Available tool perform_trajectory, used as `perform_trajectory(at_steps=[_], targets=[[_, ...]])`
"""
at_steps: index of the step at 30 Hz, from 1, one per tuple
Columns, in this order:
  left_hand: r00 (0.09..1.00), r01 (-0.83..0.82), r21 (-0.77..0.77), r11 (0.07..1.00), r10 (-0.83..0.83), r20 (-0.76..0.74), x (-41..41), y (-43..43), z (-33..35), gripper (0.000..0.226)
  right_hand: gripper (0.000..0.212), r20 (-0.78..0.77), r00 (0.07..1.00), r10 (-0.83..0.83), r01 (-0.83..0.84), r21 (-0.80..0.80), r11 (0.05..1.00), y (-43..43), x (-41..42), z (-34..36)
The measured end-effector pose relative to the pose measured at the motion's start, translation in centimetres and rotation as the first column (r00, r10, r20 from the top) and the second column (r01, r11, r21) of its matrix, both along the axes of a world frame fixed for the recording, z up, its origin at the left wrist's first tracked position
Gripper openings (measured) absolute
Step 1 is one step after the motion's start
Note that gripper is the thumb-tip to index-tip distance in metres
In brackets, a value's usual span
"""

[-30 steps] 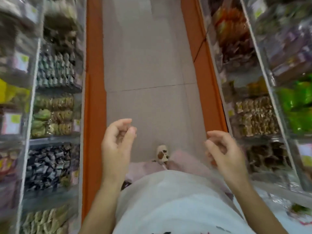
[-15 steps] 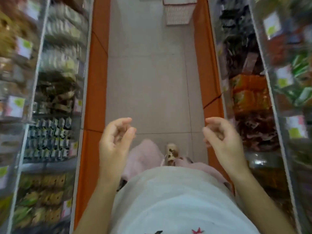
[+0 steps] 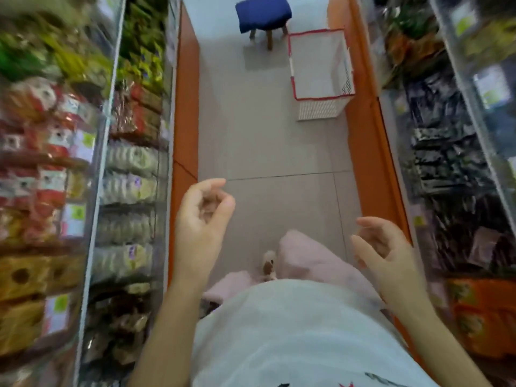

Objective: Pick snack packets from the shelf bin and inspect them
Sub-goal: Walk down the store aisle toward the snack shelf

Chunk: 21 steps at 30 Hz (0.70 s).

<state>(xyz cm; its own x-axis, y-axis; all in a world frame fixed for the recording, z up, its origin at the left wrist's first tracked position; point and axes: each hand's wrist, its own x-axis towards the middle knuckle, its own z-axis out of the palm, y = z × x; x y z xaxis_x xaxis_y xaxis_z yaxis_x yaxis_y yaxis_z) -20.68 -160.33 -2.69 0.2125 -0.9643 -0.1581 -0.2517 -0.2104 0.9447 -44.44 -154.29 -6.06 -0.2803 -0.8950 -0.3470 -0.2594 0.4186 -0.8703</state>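
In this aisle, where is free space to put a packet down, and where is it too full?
The grey floor is bare between the orange shelf bases, up to the white basket and blue stool. The basket looks empty. The left shelves and right shelves are packed full.

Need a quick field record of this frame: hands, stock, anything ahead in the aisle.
left hand: raised, loosely curled, holds nothing
right hand: raised, loosely curled, holds nothing
snack packets: stacked on both sides, blurred, none in hand
basket: white, red rim, ahead at the right
stool: blue, beyond the basket
task stage: no packet picked yet
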Motion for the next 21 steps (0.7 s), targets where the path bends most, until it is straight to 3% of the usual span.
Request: perform_trajectory(at_steps=[6, 17, 21], targets=[[0.999, 0.046, -0.028, 0.999, -0.047, -0.026, 0.2, -21.2, 0.0, 0.023, 0.026, -0.025, 0.993, -0.111, 0.111, -0.007, 0.994, -16.4, 0.9, -1.4], [0.999, -0.008, 0.069, 0.998, 0.012, -0.045, 4.0, -51.2, -1.9, 0.025, 0.025, -0.056, 0.998, -0.004, -0.001, -0.088, 0.996, -59.4, 4.6, 0.2], [0.995, 0.096, 0.069, 0.993, -0.093, -0.041, 5.3, -65.6, -3.7, 0.024, 0.026, -0.038, 0.997, -0.065, 0.062, -0.059, 0.996, -72.3, 5.8, -1.5]])
